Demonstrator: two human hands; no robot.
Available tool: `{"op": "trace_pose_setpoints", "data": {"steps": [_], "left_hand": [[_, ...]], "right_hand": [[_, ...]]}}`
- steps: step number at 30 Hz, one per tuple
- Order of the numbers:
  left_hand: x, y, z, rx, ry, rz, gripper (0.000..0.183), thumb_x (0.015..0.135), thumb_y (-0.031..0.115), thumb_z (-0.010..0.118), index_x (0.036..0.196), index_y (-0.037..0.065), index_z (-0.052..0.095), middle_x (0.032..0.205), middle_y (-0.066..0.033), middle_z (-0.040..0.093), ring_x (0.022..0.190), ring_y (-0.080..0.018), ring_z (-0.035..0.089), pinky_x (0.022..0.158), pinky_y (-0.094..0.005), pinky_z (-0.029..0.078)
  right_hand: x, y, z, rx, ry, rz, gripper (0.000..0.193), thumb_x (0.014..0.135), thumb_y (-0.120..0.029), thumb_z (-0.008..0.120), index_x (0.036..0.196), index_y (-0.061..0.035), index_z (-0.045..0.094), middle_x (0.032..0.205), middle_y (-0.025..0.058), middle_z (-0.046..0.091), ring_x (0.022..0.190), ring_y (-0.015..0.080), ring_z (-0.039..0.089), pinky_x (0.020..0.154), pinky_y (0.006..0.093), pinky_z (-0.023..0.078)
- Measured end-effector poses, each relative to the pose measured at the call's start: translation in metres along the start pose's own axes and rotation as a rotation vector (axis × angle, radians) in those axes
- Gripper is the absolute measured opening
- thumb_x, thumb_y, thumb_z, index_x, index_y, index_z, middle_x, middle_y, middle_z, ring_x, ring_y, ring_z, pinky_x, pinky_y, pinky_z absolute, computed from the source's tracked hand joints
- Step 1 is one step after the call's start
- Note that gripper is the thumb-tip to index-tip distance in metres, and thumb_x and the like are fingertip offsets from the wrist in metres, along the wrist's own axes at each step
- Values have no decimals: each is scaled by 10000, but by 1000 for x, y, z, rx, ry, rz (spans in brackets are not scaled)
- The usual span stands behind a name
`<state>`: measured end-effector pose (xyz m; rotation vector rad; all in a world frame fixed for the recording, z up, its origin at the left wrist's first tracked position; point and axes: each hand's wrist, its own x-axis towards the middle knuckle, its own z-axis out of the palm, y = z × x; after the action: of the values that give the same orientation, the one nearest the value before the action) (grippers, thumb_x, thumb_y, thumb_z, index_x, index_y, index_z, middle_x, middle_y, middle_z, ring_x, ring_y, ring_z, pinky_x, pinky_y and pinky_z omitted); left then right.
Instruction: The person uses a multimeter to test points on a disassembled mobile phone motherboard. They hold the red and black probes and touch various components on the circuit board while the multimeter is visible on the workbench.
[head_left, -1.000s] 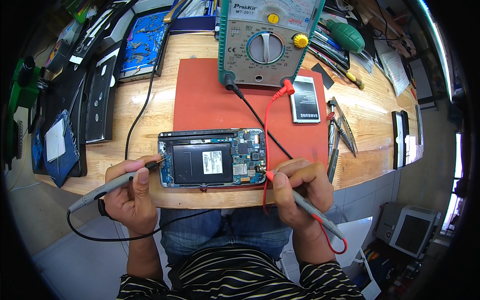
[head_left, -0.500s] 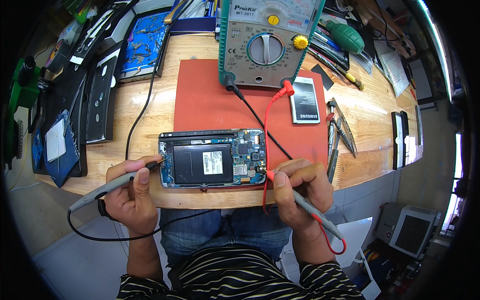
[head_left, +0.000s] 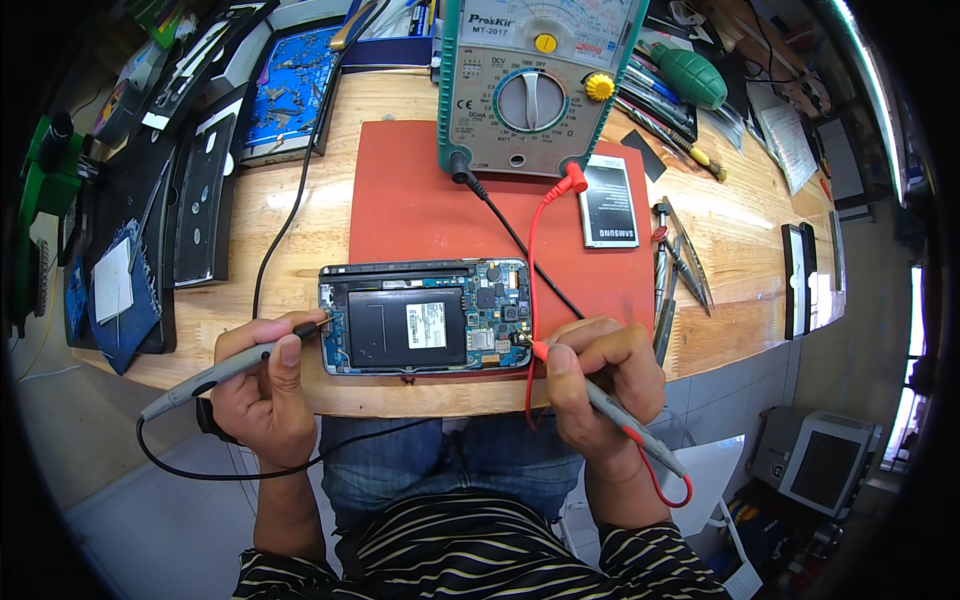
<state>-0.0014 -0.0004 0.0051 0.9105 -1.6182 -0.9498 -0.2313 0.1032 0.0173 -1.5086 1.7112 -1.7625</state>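
Note:
An opened smartphone (head_left: 400, 320) lies lengthwise at the table's near edge, its circuit board bared and its battery bay empty. My left hand (head_left: 268, 385) is closed around a grey test probe (head_left: 215, 376) with a black cable; its tip meets the phone's left end. Pinched in my right hand (head_left: 606, 385) is a second test probe (head_left: 632, 428), grey with a red collar, whose tip is at the board's lower right corner. Both leads run to an analog multimeter (head_left: 532, 105) in a green case, standing beyond the phone.
A phone battery (head_left: 609, 205) lies on the red mat (head_left: 420, 200). Tweezers (head_left: 690, 255) and slim tools are to its right. At the left are a blue parts tray (head_left: 288, 95), black boxes (head_left: 205, 200) and a blue cloth (head_left: 125, 320). A green air blower (head_left: 690, 75) sits far right.
Almost nothing differs. My left hand and its probe have shifted very slightly to the right; the right hand keeps its place.

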Motion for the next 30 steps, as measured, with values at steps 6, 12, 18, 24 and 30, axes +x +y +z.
{"op": "trace_pose_setpoints", "data": {"steps": [6,12,18,24,30], "left_hand": [[1,0,0,-3,-10,5,125,962,3,574,1056,-61,523,982,-241,675,938,-257,686,876,-317,527],[1,1,2,-67,8,-17,128,942,-19,595,1053,-50,541,967,-230,687,928,-250,690,855,-305,532],[1,-1,1,-14,13,18,128,926,2,636,1027,-51,580,945,-190,710,875,-201,696,789,-264,538],[1,-1,3,-1,41,19,122,921,14,649,1009,-50,594,923,-176,715,858,-190,694,774,-261,537],[0,-1,-5,162,-61,44,147,974,65,581,1063,-36,522,1004,-229,682,934,-247,688,860,-324,549]], "right_hand": [[0,0,0,2,-12,7,227,790,77,678,751,-19,477,678,115,626,573,171,628,522,278,506],[-3,-1,0,22,-9,25,195,815,65,652,791,-15,475,726,147,644,609,172,631,535,266,502],[-5,-3,1,25,-6,54,199,859,40,629,821,-19,443,754,150,643,645,155,634,554,245,501],[-6,-3,0,-21,-19,50,209,855,67,619,820,-19,431,758,154,639,648,142,633,557,232,501],[-5,-4,0,-24,-20,56,198,850,75,617,828,-15,442,756,154,640,642,149,632,554,236,501]]}}
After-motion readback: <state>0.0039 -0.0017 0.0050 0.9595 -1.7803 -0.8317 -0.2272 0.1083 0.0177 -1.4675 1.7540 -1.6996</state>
